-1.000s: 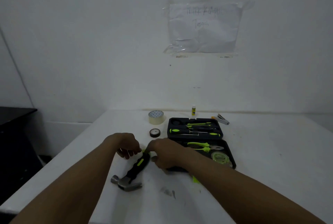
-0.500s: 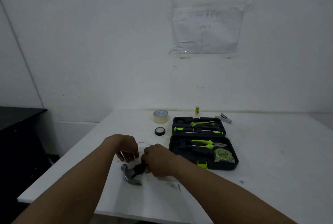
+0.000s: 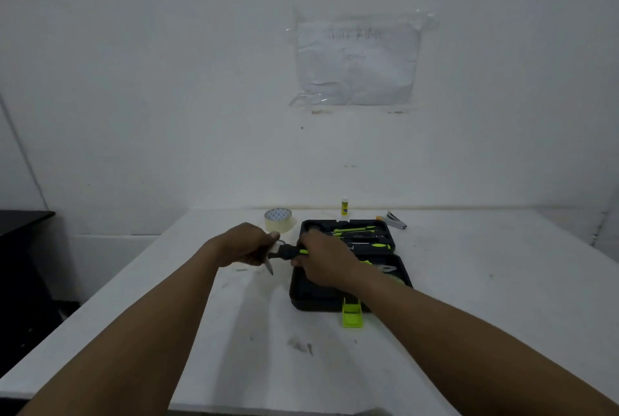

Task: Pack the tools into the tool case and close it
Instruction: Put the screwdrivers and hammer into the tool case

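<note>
Overhead, faint handwriting on the taped white paper sheet [image 3: 358,59] cannot be read. The black-and-green-handled steel hammer [image 3: 287,252] is held level, lengthwise left-right, above the open black tool case's [image 3: 308,295] left edge; left hand [image 3: 246,245] closed on its head, right hand [image 3: 321,260] on its handle.

A hammer [image 3: 287,252] is held level above the table [image 3: 485,298] by both hands: its metal head is enclosed in the left hand [image 3: 246,245], its black-and-green handle in the right hand [image 3: 323,263], at the left edge of the open tool case [image 3: 310,296]. A tape roll [image 3: 278,219] stands behind.
</note>
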